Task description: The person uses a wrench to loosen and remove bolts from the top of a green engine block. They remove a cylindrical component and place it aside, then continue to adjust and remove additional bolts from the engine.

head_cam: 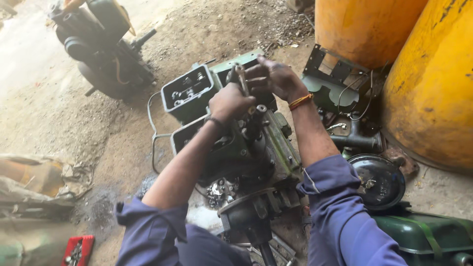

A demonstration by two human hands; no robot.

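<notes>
I have the green engine (pixel 246 148) on the dirt floor in front of me, and both my hands are up at its top end on a thin metal rod (pixel 242 79) that stands upright out of it. My left hand (pixel 230 102) is closed in a fist low on the rod, and my right hand (pixel 273 78) has its fingers curled around the rod's upper end. The engine looks well into being stripped, I judge: its top is open, with the box-shaped green cover (pixel 189 93) lying just beyond the engine with its inside facing up, while the rod is not yet out and the lower block is all together. A round black cap (pixel 377 180) sits right of the engine, two yellow drums (pixel 394 59) stand beyond that, and another dark engine (pixel 103 44) rests far left of mine.
</notes>
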